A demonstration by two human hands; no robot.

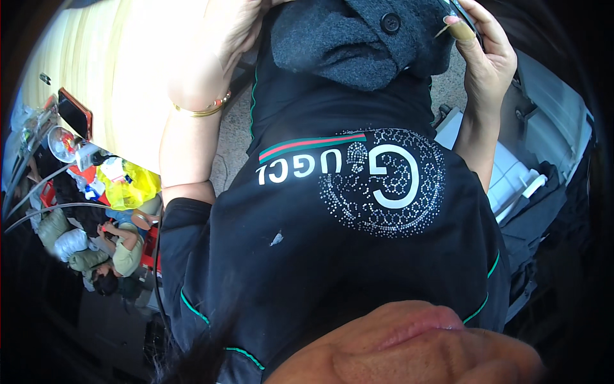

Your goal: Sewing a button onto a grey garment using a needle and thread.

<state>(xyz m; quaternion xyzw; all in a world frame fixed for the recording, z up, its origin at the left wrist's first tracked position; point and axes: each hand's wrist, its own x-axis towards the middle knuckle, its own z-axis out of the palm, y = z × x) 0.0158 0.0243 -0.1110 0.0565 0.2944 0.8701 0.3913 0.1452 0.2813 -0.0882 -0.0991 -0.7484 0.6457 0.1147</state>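
Note:
A dark grey wool-like garment [345, 48] with a round black button [390, 24] lies bunched over my lap at the top of the view. My right hand [489, 54] is at its right edge, closed on a slim dark tool that looks like thread snips [470, 18]. A tan cover [462, 29] wraps the right thumb. On the left, my left hand [233, 35] is by the garment's left edge, over the bright table. Its fingers are mostly cut off by the upper edge, so its grip cannot be made out.
The pale wood-grain table [96, 38] holds a phone in an orange case [75, 114]. Beyond it are a yellow plastic bag [131, 185] and a seated person [121, 249]. On the right stands a white machine part or box [505, 173], with dark cloth [543, 205] beside it.

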